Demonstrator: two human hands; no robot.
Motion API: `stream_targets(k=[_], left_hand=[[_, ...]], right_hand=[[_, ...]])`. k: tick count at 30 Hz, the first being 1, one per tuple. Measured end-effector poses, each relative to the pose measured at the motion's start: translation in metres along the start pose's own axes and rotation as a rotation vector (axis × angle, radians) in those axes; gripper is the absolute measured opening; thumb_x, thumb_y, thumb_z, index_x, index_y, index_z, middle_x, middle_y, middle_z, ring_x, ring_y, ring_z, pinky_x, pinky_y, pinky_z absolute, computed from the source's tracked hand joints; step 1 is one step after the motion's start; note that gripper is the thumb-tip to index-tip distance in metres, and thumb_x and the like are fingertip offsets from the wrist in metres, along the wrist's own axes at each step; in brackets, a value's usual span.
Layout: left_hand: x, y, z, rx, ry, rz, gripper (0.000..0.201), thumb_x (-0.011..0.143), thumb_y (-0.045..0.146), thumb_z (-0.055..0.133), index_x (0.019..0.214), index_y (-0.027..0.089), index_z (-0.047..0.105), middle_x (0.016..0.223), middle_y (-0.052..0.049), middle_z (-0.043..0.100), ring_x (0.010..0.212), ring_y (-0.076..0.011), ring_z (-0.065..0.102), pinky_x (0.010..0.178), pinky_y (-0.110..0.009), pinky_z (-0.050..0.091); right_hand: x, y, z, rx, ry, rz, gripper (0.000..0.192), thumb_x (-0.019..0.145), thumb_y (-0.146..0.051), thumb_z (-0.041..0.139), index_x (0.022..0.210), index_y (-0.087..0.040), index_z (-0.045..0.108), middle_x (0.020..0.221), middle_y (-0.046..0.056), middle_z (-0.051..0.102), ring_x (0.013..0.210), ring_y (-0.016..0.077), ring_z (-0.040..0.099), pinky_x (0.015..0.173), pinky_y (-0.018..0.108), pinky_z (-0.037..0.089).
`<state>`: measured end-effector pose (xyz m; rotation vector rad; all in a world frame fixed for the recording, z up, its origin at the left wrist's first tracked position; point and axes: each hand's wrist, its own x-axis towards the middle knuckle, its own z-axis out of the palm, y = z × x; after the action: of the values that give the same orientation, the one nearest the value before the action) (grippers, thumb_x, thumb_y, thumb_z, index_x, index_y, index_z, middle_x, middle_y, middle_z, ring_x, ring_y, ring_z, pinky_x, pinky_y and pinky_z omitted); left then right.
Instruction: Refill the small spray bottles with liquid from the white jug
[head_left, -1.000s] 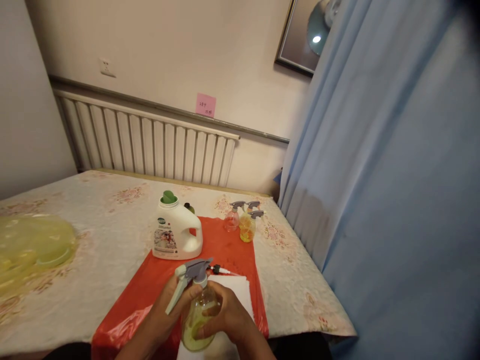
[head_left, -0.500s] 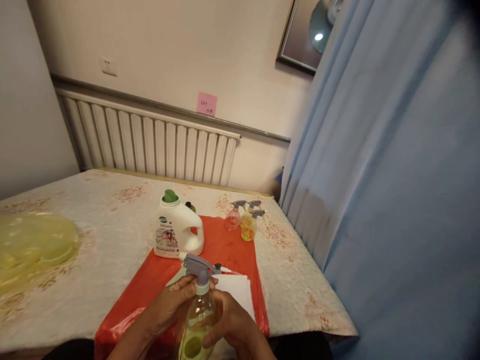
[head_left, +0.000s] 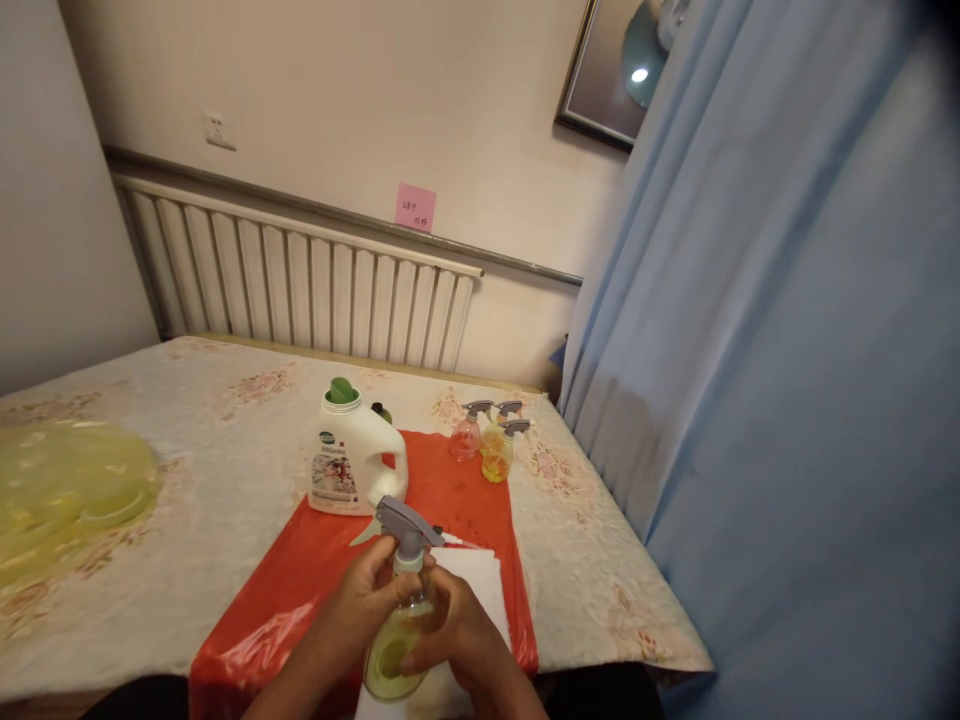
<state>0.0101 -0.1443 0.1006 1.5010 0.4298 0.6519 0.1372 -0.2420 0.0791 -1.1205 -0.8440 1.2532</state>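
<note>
A clear spray bottle [head_left: 394, 655] with yellowish liquid and a grey trigger head is held in front of me, slightly tilted. My left hand [head_left: 360, 600] closes round its neck, just under the trigger head. Round the right side of the body wraps my right hand [head_left: 465, 625], its thumb across the front. Beneath the bottle lies white paper [head_left: 480, 585] on a red plastic sheet [head_left: 277, 590]. A pen-like white stick with a dark end [head_left: 454, 539] rests behind the trigger. Close beyond stands a white detergent jug [head_left: 352, 460] with a green opening.
Several small spray bottles [head_left: 495, 455] stand at the sheet's far right. A dark-capped bottle [head_left: 382, 412] is partly hidden behind the jug. A translucent yellow basin [head_left: 82, 480] sits at left on the flowered tablecloth [head_left: 217, 430]. A blue curtain [head_left: 727, 350] hangs along the right side.
The spray bottle has risen a little and moved slightly right, so its base now shows. My left hand's grip has shifted at the neck; the right stays round the body.
</note>
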Motion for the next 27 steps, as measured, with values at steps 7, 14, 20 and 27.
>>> stream_targets(k=[7,14,20,27], left_hand=[[-0.003,0.012,0.004,0.226,0.041,0.003,0.024,0.089,0.041,0.059,0.096,0.019,0.064,0.093,-0.002,0.072,0.091,-0.0234,0.066,0.082,-0.032,0.051],[-0.003,0.011,-0.012,0.007,-0.227,-0.105,0.031,0.086,0.044,0.064,0.103,0.018,0.065,0.104,-0.005,0.074,0.102,-0.0269,0.068,0.088,-0.035,0.053],[0.003,0.000,-0.005,0.071,-0.074,-0.042,0.034,0.091,0.044,0.058,0.113,0.018,0.064,0.110,-0.008,0.074,0.100,-0.0252,0.068,0.090,-0.035,0.053],[0.004,0.010,0.009,0.278,0.121,0.028,0.022,0.085,0.037,0.060,0.094,0.018,0.066,0.092,-0.004,0.074,0.088,-0.0234,0.067,0.080,-0.030,0.052]], right_hand=[[0.002,0.007,-0.007,-0.025,0.001,-0.039,0.081,0.031,-0.017,0.097,0.108,-0.017,0.070,0.095,0.001,0.071,0.080,0.0179,0.063,0.068,0.028,0.049],[-0.002,0.007,-0.004,0.045,-0.117,-0.002,0.066,0.032,-0.019,0.097,0.094,-0.015,0.075,0.085,0.002,0.071,0.072,0.0163,0.061,0.066,0.027,0.048],[-0.003,-0.001,-0.001,-0.012,-0.014,-0.016,0.076,0.036,-0.019,0.096,0.108,-0.020,0.072,0.087,-0.001,0.068,0.073,0.0150,0.059,0.063,0.024,0.045],[-0.002,0.001,-0.007,-0.141,0.062,-0.038,0.085,0.038,-0.015,0.095,0.118,-0.025,0.067,0.095,-0.001,0.068,0.073,0.0143,0.060,0.065,0.026,0.048]])
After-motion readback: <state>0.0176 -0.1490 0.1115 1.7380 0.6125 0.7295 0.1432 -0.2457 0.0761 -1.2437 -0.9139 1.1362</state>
